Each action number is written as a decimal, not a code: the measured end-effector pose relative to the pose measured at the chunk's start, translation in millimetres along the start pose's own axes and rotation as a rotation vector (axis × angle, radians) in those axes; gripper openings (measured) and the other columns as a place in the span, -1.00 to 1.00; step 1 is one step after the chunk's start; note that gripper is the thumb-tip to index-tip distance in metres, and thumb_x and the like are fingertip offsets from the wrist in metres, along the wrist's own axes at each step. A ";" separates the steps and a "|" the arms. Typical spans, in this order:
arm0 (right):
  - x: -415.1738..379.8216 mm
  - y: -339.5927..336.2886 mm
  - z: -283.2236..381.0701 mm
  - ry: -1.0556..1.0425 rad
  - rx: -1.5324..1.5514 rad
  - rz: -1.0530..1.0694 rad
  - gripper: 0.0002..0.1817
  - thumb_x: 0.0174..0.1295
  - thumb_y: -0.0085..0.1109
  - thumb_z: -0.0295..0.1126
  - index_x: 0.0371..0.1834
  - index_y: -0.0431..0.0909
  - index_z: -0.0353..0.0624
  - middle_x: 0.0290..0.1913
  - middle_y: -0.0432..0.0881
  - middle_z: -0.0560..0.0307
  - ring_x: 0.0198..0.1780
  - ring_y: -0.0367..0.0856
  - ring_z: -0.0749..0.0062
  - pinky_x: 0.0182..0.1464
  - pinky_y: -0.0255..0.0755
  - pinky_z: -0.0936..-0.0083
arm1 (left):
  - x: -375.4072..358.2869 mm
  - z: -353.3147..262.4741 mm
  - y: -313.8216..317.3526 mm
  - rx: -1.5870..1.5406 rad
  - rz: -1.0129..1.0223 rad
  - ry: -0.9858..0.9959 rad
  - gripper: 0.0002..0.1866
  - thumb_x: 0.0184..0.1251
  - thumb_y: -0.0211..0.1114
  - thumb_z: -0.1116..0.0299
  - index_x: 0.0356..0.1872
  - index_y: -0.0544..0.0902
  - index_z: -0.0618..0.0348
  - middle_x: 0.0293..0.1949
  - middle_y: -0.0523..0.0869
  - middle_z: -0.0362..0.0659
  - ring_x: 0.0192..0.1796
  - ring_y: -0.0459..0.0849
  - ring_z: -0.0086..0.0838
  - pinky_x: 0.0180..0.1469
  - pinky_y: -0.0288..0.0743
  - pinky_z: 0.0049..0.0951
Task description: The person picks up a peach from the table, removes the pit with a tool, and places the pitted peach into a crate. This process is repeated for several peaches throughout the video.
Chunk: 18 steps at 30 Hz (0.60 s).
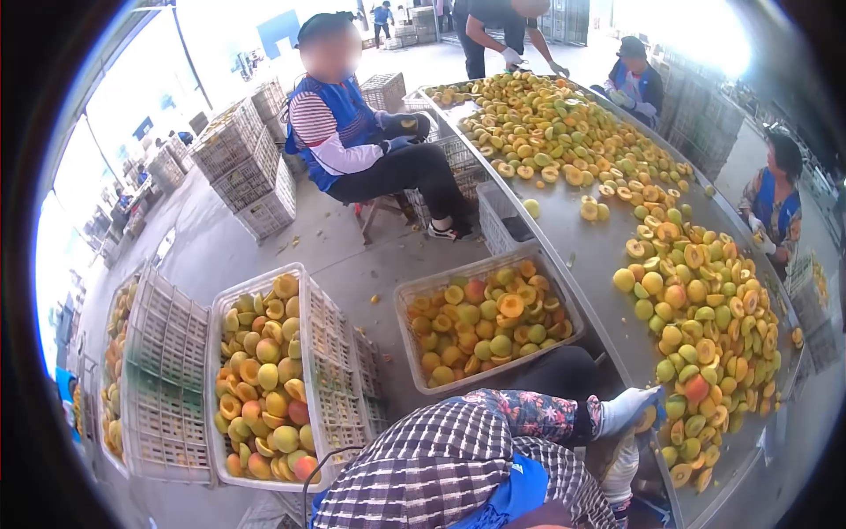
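My left hand (627, 411), in a white glove with blue fingertips, reaches over the near edge of the metal table (577, 231). Its fingers are bent around a yellow-orange peach piece (647, 420). Just below is my right hand (622, 465), also gloved in white; its fingers are partly hidden, and what they hold, if anything, does not show. Beside both hands lies a heap of yellow and green peaches (705, 344), many cut into halves. One reddish peach (696, 389) sits close to my left fingertips.
A crate of peaches (490, 322) stands against the table near my knee. More full crates (264, 379) are on the floor behind it. A seated co-worker (348, 132) is across from these. Other people work around the far table end, by a second peach heap (564, 123).
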State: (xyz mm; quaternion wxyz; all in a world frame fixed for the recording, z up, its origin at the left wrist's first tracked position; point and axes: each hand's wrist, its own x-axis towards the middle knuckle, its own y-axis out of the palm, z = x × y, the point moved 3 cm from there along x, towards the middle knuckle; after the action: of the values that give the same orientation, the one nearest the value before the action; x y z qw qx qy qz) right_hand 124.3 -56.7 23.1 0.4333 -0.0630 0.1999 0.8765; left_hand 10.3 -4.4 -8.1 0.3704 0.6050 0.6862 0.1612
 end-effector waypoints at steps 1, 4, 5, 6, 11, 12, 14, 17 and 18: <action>2.0 -0.4 -0.9 -0.021 -0.016 0.004 -0.58 0.41 0.03 0.14 -0.21 0.46 -0.01 -0.73 0.26 0.32 -0.83 0.18 0.55 -0.78 0.08 0.57 | 2.1 0.2 -4.0 -0.020 -0.035 0.023 -0.47 0.48 0.10 -0.11 -0.19 0.68 0.25 -0.34 0.72 -0.14 -0.34 0.67 -0.44 -0.25 0.56 -0.43; 5.4 -3.6 -7.8 -0.066 -0.052 0.014 -0.56 0.39 0.05 0.15 -0.22 0.45 -0.02 -0.74 0.26 0.31 -0.83 0.19 0.54 -0.79 0.09 0.57 | -19.0 -20.6 -8.0 -0.043 -0.098 0.163 -0.47 0.48 0.09 -0.12 -0.19 0.64 0.23 -0.35 0.72 -0.10 -0.37 0.70 -0.33 -0.26 0.63 -0.33; 5.5 -6.3 -10.3 -0.069 -0.059 0.019 -0.56 0.39 0.05 0.16 -0.22 0.44 -0.02 -0.74 0.26 0.30 -0.83 0.19 0.53 -0.79 0.10 0.56 | -21.4 -30.2 -16.3 -0.279 -0.072 0.051 -0.49 0.49 0.07 -0.11 -0.19 0.63 0.23 -0.34 0.72 -0.08 -0.38 0.70 -0.28 -0.27 0.64 -0.27; 3.2 -10.9 -12.8 -0.068 -0.064 0.032 -0.55 0.38 0.06 0.16 -0.22 0.44 -0.03 -0.75 0.26 0.30 -0.83 0.20 0.53 -0.79 0.10 0.56 | -23.7 -42.3 -27.8 -0.514 -0.048 -0.063 -0.50 0.50 0.06 -0.09 -0.18 0.61 0.22 -0.34 0.71 -0.06 -0.39 0.70 -0.23 -0.28 0.65 -0.22; -10.2 -21.0 5.0 0.015 -0.265 0.040 -0.54 0.43 0.01 0.13 -0.19 0.43 -0.09 -0.73 0.30 0.33 -0.79 0.24 0.61 -0.75 0.13 0.63 | -76.6 -142.2 -125.5 -0.306 -0.303 0.528 -0.52 0.55 0.01 0.00 -0.23 0.63 0.27 -0.37 0.70 0.01 -0.35 0.70 -0.19 -0.27 0.66 -0.23; -11.3 -29.3 2.2 0.064 -0.322 0.016 -0.56 0.44 -0.01 0.11 -0.17 0.43 -0.09 -0.73 0.30 0.33 -0.79 0.24 0.62 -0.75 0.14 0.63 | -86.9 -154.3 -161.4 -0.177 -0.338 0.568 -0.54 0.56 0.02 0.03 -0.24 0.63 0.28 -0.39 0.71 -0.03 -0.34 0.71 -0.23 -0.27 0.65 -0.27; -16.4 -37.6 0.1 0.134 -0.380 -0.008 -0.59 0.48 -0.03 0.06 -0.10 0.45 -0.10 -0.71 0.31 0.34 -0.78 0.23 0.66 -0.73 0.14 0.65 | -115.0 -173.7 -219.4 0.239 -0.610 0.698 -0.57 0.56 0.03 0.10 -0.21 0.64 0.33 -0.42 0.72 -0.14 -0.31 0.72 -0.40 -0.20 0.62 -0.38; -20.6 -49.4 -4.0 0.258 -0.451 -0.049 -0.60 0.45 0.05 0.03 -0.06 0.46 -0.11 -0.67 0.33 0.34 -0.72 0.28 0.67 -0.65 0.19 0.68 | -133.6 -161.8 -315.4 1.389 -0.841 0.365 -0.63 0.46 0.08 0.09 -0.16 0.70 0.19 -0.26 0.78 -0.11 -0.19 0.75 -0.28 -0.06 0.58 -0.26; -20.3 -51.0 -5.3 0.257 -0.455 -0.055 -0.60 0.45 0.05 0.03 -0.06 0.46 -0.11 -0.67 0.33 0.34 -0.72 0.28 0.67 -0.65 0.19 0.68 | -134.7 -157.9 -317.6 1.830 -0.733 0.162 -0.63 0.42 0.09 0.07 -0.10 0.70 0.14 -0.21 0.78 -0.09 -0.12 0.74 -0.22 0.02 0.56 -0.20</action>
State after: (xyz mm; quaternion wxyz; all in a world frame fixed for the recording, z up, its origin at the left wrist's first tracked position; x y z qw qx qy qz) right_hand 176.4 -46.0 9.0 0.4028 -0.2748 0.0493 0.8717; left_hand -327.4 -165.1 -72.1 -0.2610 0.3951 0.7143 -0.5152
